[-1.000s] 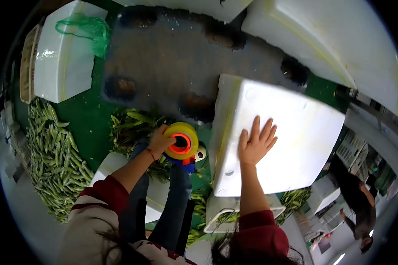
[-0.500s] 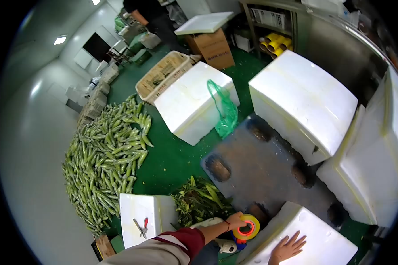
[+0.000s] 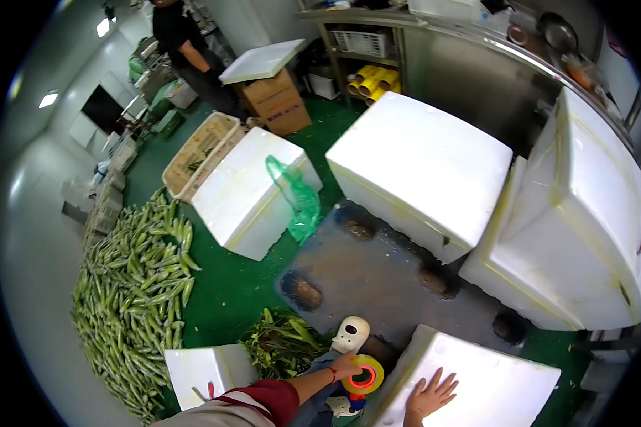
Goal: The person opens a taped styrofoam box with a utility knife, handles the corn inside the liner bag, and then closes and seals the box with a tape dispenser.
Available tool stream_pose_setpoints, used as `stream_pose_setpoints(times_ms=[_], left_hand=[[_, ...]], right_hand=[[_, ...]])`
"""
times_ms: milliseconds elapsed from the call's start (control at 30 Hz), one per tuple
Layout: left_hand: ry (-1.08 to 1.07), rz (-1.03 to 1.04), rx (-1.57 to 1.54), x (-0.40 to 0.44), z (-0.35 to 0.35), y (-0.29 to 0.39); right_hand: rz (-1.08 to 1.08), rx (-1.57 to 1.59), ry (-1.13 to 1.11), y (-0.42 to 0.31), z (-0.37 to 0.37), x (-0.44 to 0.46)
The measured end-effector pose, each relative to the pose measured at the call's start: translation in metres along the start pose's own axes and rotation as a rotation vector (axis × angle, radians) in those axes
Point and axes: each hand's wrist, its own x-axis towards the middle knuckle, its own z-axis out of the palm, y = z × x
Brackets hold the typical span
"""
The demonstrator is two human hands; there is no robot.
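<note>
My left hand (image 3: 345,367) is closed around a tape dispenser with a roll of yellow tape (image 3: 377,373) on it, just left of a white foam box (image 3: 491,377). The roll has an orange-red core, and blue and red parts of the dispenser show below it. My right hand (image 3: 430,396) lies flat on the top of that box, fingers spread, holding nothing. Red-handled pliers (image 3: 210,390) rest on a smaller foam box (image 3: 192,370) at the lower left. Cut green leaves and husks (image 3: 285,345) are heaped between that box and my white shoe (image 3: 352,333).
A large pile of wrapped corn cobs (image 3: 132,292) covers the floor at left. More foam boxes (image 3: 420,160) stand around a dirty pallet (image 3: 377,285). A green plastic bag (image 3: 299,203) hangs over one box. A person (image 3: 181,50) in black stands by a plastic crate (image 3: 203,153).
The view has shifted, so the room appears further left and lower. My left hand still holds the tape dispenser beside the box, and my right hand stays flat on its top.
</note>
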Motion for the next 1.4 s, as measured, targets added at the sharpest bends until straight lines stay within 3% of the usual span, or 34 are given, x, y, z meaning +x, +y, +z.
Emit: stream_pose_setpoints(times_ms=[67, 200, 300, 533, 633, 667, 800, 933, 967, 1000, 1067, 1100, 1167, 1333, 1400], left_hand=[[0.032, 0.064, 0.073, 0.008, 0.010, -0.016], [-0.156, -0.036, -0.039, 0.002, -0.003, 0.012], [-0.219, -0.055, 0.064, 0.006, -0.012, 0.022], [-0.097, -0.053, -0.024, 0.010, 0.003, 0.003], [-0.146, 0.015, -0.078, 0.002, -0.008, 0.016], [-0.121, -0.031, 0.044, 0.001, -0.011, 0.025], [-0.067, 0.006, -0.080, 0.011, -0.002, 0.010], [-0.174, -0.087, -0.109, 0.018, 0.000, 0.002], [-0.156, 0.066, -0.032, 0.020, 0.004, -0.011], [-0.101, 0.007, 0.011, 0.010, -0.003, 0.007], [-0.233, 0.036, 0.046, 0.007, -0.015, 0.014], [-0.230, -0.026, 0.100, 0.001, -0.019, 0.020], [-0.054, 0.060, 0.012, 0.020, 0.019, -0.046], [-0.113, -0.105, 0.137, 0.025, 0.004, -0.035], [-0.118, -0.126, 0.116, 0.028, -0.003, -0.027]], right_hand=[[-0.062, 0.011, 0.117, 0.004, 0.009, 0.000], [-0.054, -0.018, 0.111, 0.011, 0.021, 0.002], [-0.049, -0.034, 0.085, 0.009, 0.021, 0.003], [-0.125, -0.084, 0.189, 0.014, 0.033, 0.004], [-0.146, 0.078, 0.100, 0.014, 0.030, 0.003], [-0.156, 0.082, 0.084, 0.013, 0.029, 0.004], [-0.491, 0.096, 0.074, 0.016, 0.022, 0.038], [-0.367, 0.058, 0.101, -0.011, 0.011, 0.074], [-0.370, 0.096, 0.105, -0.007, 0.015, 0.074], [-0.381, 0.096, 0.128, -0.003, 0.019, 0.073], [-0.377, 0.108, 0.122, -0.003, 0.015, 0.073], [-0.387, 0.112, 0.133, -0.003, 0.013, 0.072], [-0.406, 0.131, 0.164, -0.004, 0.009, 0.071], [-0.391, 0.093, 0.007, -0.001, 0.003, 0.071], [-0.398, 0.102, 0.047, 0.000, 0.005, 0.072]])
